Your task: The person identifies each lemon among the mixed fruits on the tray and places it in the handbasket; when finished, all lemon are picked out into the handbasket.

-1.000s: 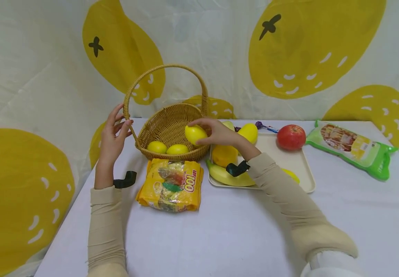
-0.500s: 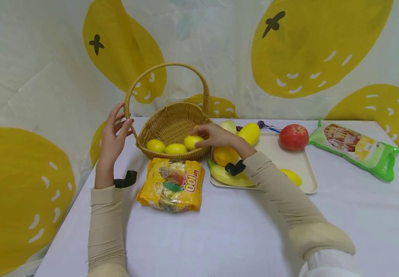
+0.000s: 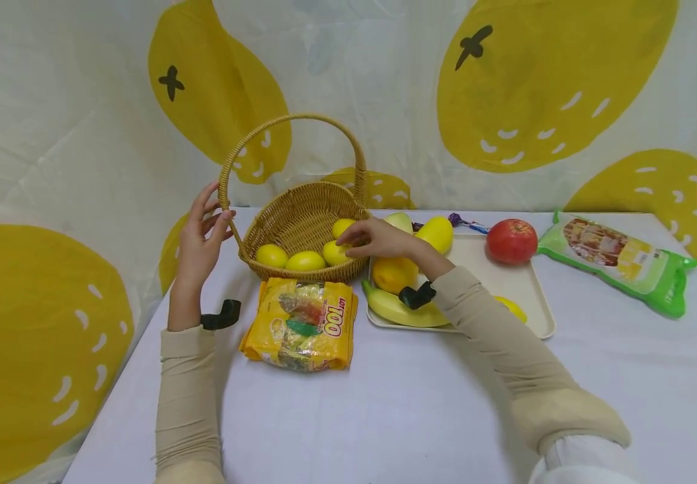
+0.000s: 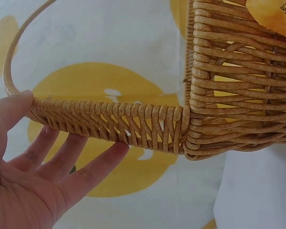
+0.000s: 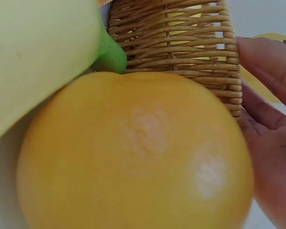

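Note:
A wicker basket (image 3: 290, 208) with a tall arched handle (image 3: 300, 116) stands at the back, with several yellow lemons (image 3: 306, 261) inside. My left hand (image 3: 199, 235) holds the handle's left side. In the left wrist view its thumb (image 4: 19, 102) lies on one face of the woven strip, with fingertips against the other. My right hand (image 3: 378, 238) hangs over the basket's right rim, its fingers loosely bent beside the rightmost lemon (image 3: 335, 253). In the right wrist view that hand (image 5: 271, 119) is at the rim, its fingertips hidden behind the wicker.
A yellow snack bag (image 3: 300, 326) lies before the basket. To the right, a cream tray (image 3: 475, 269) bears an orange fruit (image 3: 393, 274), a banana (image 3: 408, 310), a mango (image 3: 435, 234) and a red fruit (image 3: 511, 240). A green package (image 3: 620, 262) lies far right.
My right hand has lowered a lemon into the basket's right side and loosened its fingers from it, drawing slightly right. Another lemon now shows behind it. My left hand stays on the handle.

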Tool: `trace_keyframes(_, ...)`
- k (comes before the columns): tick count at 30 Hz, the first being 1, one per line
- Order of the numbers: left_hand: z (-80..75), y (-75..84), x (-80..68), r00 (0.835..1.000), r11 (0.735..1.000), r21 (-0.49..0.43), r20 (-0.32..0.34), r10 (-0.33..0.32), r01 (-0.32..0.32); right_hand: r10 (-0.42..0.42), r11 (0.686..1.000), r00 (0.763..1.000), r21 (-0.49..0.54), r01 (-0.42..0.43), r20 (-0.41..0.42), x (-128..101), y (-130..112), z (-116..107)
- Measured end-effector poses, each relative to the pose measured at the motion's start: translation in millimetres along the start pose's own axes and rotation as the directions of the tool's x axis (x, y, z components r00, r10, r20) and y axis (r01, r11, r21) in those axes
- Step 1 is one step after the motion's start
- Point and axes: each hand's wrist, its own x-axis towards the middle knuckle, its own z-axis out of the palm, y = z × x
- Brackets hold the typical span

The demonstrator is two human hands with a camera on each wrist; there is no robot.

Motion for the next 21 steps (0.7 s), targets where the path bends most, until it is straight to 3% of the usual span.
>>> trace_keyframes(2,0.3,0.9,-0.8,1.000,1.000,0.009,0.001,0.002,-0.002,-0.018,1.000,1.000,0.002,0.018,0.005,-5,-2,-1)
trace_keyframes(8,-0.6,-19.4,4.7,1.000,1.000,0.002,-0.008,0.005,-0.005,-0.106,0.994,0.994,0.013,0.106,-0.004,-25,-12,-13)
trace_keyframes(14,-0.6,-24.5,5.4,0.999,0.999,0.018,-0.019,0.029,-0.028,-0.189,0.980,0.979,0.049,0.192,-0.074,-55,-18,-27)
trace_keyframes(21,1.4,-24.1,5.4,0.999,0.999,0.015,-0.019,0.040,-0.040,-0.182,0.983,0.969,-0.018,0.182,-0.164,-99,-29,-37)
